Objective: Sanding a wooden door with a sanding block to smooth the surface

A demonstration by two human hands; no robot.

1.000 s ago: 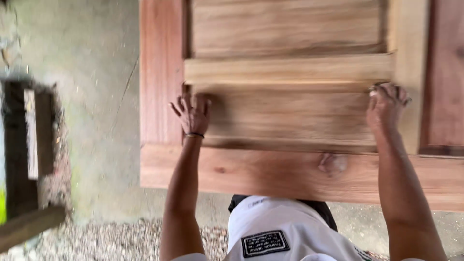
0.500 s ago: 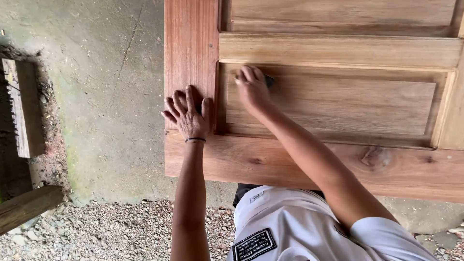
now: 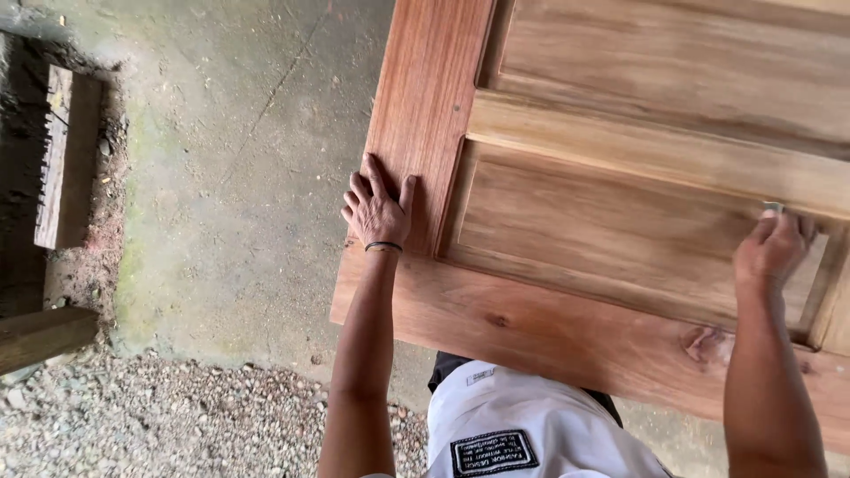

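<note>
A reddish-brown panelled wooden door (image 3: 531, 310) lies flat in front of me, filling the right half of the view. My left hand (image 3: 379, 208) rests flat, fingers spread, on the door's left stile near its lower corner; a black band circles the wrist. My right hand (image 3: 772, 252) is curled over a small grey piece (image 3: 773, 208), seemingly sandpaper, pressed against the recessed panel's upper right edge. Only a sliver of that piece shows above the fingers.
Rough concrete floor (image 3: 239, 168) stretches to the left of the door, with gravel (image 3: 168, 416) nearer me. A wooden block (image 3: 64, 155) lies in a dirt hollow at far left, and a beam end (image 3: 40, 336) juts in below it. My white shirt (image 3: 531, 425) shows under the door's edge.
My right hand has swept from the panel's upper left corner across to its right side. The left hand stays planted on the stile. The view has shifted, so the door appears tilted.
</note>
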